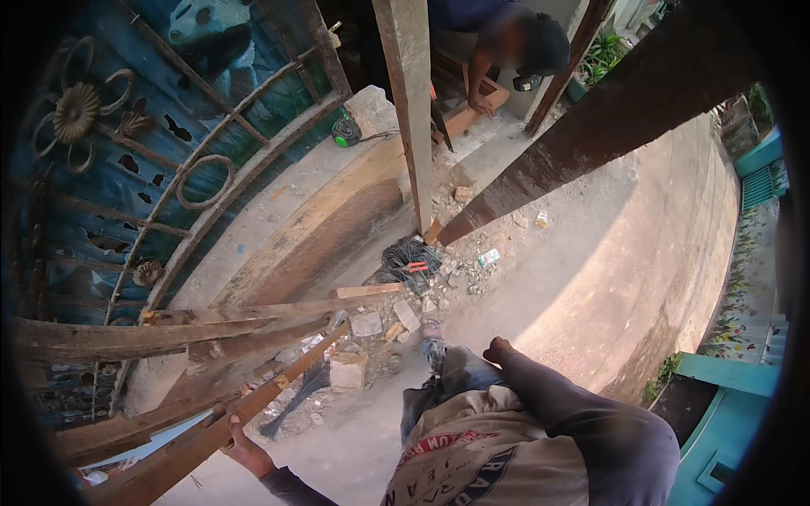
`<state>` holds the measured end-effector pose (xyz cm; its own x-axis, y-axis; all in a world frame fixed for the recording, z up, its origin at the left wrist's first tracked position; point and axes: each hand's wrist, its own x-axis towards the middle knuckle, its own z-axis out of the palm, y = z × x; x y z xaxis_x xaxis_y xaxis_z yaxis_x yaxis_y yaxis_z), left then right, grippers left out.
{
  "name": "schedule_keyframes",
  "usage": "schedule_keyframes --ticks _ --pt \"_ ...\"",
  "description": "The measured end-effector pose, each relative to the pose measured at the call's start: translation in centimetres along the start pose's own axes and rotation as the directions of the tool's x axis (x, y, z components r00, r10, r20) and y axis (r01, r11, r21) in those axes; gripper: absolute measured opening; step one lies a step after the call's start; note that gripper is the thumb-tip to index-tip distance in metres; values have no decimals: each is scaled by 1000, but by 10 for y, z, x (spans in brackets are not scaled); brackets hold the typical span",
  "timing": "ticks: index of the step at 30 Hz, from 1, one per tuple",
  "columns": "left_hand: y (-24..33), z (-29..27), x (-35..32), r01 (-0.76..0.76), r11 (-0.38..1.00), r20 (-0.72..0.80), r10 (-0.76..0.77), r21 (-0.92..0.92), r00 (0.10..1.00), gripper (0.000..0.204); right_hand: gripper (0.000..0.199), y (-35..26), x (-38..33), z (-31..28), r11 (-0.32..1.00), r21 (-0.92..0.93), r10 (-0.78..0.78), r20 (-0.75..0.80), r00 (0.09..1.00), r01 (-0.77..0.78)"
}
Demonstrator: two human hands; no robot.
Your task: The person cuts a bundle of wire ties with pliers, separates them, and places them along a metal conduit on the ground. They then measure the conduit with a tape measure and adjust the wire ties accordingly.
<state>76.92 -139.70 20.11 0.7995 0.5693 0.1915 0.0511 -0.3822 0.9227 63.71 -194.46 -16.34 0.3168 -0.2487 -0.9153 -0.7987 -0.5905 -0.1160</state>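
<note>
At the lower left, my left hand (pixel 250 449) grips a long wooden beam (pixel 253 403), its thumb on the near side and fingers over the far edge. The beam slants up toward the rubble. My right hand (pixel 499 350) hangs low beside my body at the middle. The dark sleeve and the steep angle hide most of its fingers, and I see nothing in it. Other rough beams (pixel 194 333) lean together left of the held one. Below them are broken concrete chunks (pixel 348 371) and dark mesh-like strands (pixel 308 388).
A pale upright post (pixel 409 93) and a dark slanting beam (pixel 582 135) meet near a black cable coil (pixel 411 257) with an orange-red piece on it. A metal gate (pixel 245 160) stands left, a green-and-black tape measure (pixel 345 131) behind. Another person's hand (pixel 481 104) rests near a wooden frame.
</note>
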Motion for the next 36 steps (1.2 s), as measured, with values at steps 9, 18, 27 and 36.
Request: schedule_keyframes --ticks 9,18,27,36 --pt "-5 -7 -9 28 998 -53 -31 -51 998 59 34 242 -44 -35 978 102 187 -71 980 -179" --pt "-48 25 -93 311 950 118 -304 -41 945 70 37 350 74 56 861 502 57 -262 963 86" --pt "-72 146 -461 755 138 295 -952 641 -77 56 35 365 94 -42 954 298 112 -251 962 -33" --pt "39 295 -397 799 520 422 -824 302 377 65 31 358 161 -263 926 -336 -241 -171 955 173"
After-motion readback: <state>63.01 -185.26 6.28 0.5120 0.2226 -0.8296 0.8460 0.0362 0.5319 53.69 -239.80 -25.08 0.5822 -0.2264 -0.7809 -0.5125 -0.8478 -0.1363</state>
